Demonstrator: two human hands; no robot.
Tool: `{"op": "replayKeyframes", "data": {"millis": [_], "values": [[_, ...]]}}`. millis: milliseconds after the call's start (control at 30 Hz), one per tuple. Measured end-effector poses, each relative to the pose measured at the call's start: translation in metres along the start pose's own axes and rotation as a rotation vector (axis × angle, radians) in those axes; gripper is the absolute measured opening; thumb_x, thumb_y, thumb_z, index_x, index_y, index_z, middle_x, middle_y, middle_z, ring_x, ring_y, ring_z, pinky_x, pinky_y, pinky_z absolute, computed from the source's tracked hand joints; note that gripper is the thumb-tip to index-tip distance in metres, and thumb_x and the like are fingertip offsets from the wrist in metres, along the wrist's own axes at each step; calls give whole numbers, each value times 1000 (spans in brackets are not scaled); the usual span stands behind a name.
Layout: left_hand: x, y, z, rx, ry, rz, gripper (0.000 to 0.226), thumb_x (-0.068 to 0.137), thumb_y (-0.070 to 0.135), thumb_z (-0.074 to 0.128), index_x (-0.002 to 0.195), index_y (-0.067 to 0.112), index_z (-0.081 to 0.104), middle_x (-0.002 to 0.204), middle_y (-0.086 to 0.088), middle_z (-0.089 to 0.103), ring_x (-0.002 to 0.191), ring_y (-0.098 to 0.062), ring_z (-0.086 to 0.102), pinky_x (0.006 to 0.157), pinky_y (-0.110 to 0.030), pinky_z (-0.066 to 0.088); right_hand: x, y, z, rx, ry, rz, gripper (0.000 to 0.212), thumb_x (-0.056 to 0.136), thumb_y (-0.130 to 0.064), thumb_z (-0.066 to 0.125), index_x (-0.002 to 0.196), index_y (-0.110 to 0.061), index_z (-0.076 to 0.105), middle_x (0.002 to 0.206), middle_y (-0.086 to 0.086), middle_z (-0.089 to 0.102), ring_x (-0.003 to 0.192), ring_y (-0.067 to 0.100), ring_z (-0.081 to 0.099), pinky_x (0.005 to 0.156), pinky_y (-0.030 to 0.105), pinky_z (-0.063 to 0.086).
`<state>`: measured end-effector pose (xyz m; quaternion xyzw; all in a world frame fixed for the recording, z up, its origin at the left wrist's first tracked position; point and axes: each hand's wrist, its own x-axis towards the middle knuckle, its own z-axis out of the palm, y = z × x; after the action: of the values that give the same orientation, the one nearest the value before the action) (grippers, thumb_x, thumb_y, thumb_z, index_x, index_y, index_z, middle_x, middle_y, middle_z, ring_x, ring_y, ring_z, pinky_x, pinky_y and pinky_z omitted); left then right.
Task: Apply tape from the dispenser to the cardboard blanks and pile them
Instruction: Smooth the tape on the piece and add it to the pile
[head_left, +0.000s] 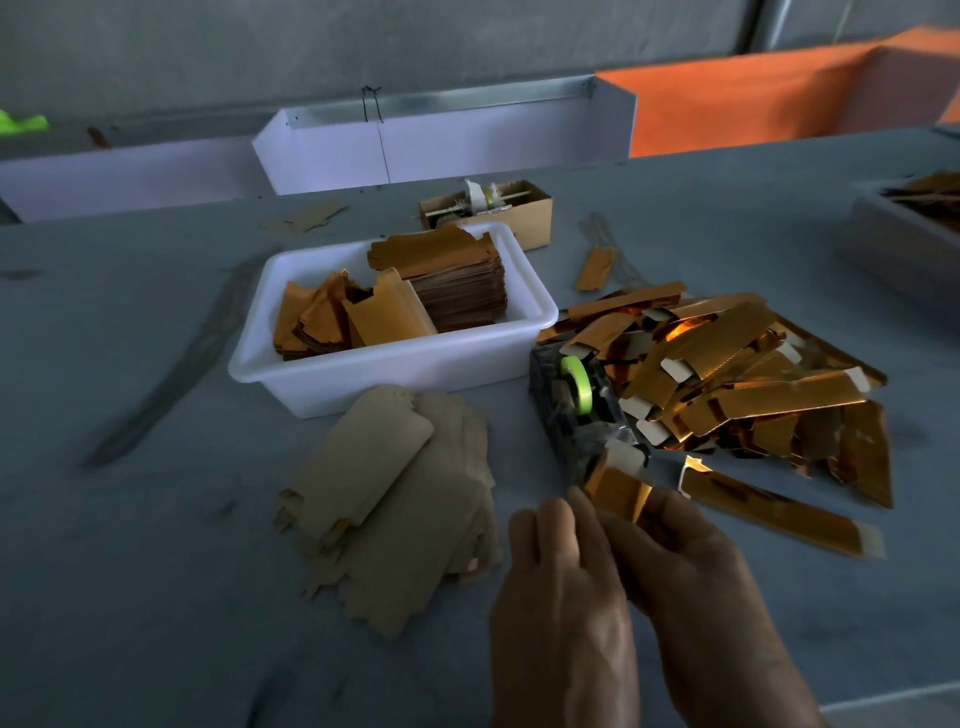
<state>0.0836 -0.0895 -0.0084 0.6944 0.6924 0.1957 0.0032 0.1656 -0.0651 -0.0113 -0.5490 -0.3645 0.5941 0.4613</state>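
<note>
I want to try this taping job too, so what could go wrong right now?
Both hands, left hand and right hand, hold one shiny gold blank right at the front of the tape dispenser, so fingers could perhaps catch its cutting edge.

The big pile of gold pieces leans against the dispenser and might slide onto the tape roll.

The loose stack of brown blanks lies close to the left hand and could get knocked askew.
</note>
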Motion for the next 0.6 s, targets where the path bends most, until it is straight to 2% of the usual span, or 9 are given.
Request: {"op": "replayKeyframes", "data": {"millis": [67,133,200,233,300,367,467,533,600], "values": [[-2,1,5,11,-36,-2,63,32,19,91,92,8,78,68,0,65,60,-13,62,34,-17,37,-1,0,-1,21,-10,22,12,81,-18,63,91,-13,68,77,5,73,70,13,70,56,22,52],[-4,0,8,-38,-26,-9,69,30,22,95,95,8,77,68,-1,63,55,-12,62,34,-17,38,-1,-1,-2,42,-33,34,26,71,-30,64,92,-15,68,80,4,73,74,13,71,62,26,51],[-7,-4,10,-119,10,24,66,38,19,94,100,11,76,71,-2,62,56,-12,62,38,-17,42,0,0,-3,32,-32,39,34,64,-32,65,92,-14,67,82,8,72,78,18,70,65,28,52],[-8,-5,9,-194,14,20,59,48,18,92,104,13,75,76,-1,61,61,-11,62,45,-16,44,1,0,-4,46,-32,49,30,67,-27,66,93,-13,66,84,10,71,80,21,69,66,30,53],[-3,-9,2,-412,-1,-111,34,76,19,77,109,25,71,90,4,58,77,-7,61,64,-13,44,1,-1,-5,111,-54,75,17,77,-14,63,92,-8,66,82,13,69,77,23,66,68,34,53],[0,-18,1,-647,-15,-291,15,84,22,68,93,35,67,91,9,59,80,-2,57,72,-16,44,2,0,-6,140,-91,87,19,72,-13,62,89,-5,65,77,14,67,73,24,65,71,36,53],[7,-34,-3,-868,-198,-450,9,80,30,73,78,29,65,73,7,67,67,0,60,61,-18,48,1,1,-9,127,-119,76,26,64,-20,63,86,-7,67,72,11,67,70,22,65,74,37,53],[9,-36,-7,-1006,-332,-471,11,79,26,74,71,22,67,55,10,63,50,3,56,49,-12,40,-1,-2,-9,38,-122,27,27,63,-24,64,85,-9,68,73,12,68,72,24,66,75,40,54],[9,-36,-4,-1053,-317,-506,14,78,25,75,66,21,67,50,9,60,47,1,53,49,-14,38,0,-9,-12,-129,-80,-88,29,64,-36,62,82,-14,70,75,9,68,77,24,66,78,39,54]]}}
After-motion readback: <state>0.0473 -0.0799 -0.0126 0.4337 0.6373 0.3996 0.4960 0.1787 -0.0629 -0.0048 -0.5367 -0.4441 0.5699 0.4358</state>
